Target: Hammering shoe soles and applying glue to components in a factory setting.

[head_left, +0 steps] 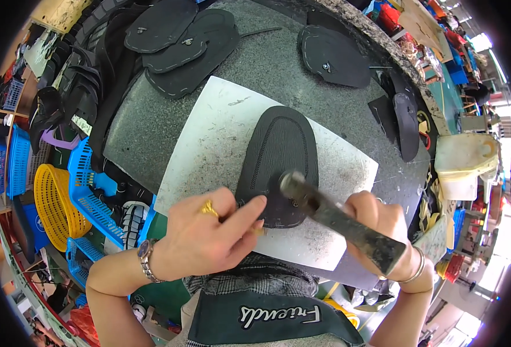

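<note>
A black sole-shaped shoe piece (281, 144) with a stitched outline lies on a white board (209, 150) in front of me. My right hand (377, 231) is closed around a worn metal hammer (348, 225). The hammer's round face hangs over the lower right part of the piece; whether it touches cannot be told. My left hand (212, 234) is at the piece's lower left edge, index finger stretched over it and the other fingers curled. Something small and yellowish shows by those fingertips, too hidden to name.
Several black shoe pieces with small metal ornaments (189, 49) lie at the far left of the grey worktop (140, 133). Another such piece (336, 58) lies far right, near a narrow black sole (406, 127). Blue baskets (96, 196) and a yellow basket (59, 205) stand left.
</note>
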`<action>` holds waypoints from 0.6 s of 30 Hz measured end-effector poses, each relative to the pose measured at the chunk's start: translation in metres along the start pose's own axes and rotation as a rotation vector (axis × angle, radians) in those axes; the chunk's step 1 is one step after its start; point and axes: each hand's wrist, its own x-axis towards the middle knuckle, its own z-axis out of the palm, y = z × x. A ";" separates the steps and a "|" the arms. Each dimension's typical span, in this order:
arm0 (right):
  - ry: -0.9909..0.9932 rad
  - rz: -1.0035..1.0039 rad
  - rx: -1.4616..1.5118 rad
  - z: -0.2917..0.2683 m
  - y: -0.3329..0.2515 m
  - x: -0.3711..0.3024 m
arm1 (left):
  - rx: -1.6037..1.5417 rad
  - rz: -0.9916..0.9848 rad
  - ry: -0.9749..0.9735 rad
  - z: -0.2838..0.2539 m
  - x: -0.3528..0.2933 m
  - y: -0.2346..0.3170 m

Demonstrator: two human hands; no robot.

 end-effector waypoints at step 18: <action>0.081 0.048 -0.010 0.023 0.014 -0.004 | -0.322 0.065 -0.082 -0.017 -0.027 -0.010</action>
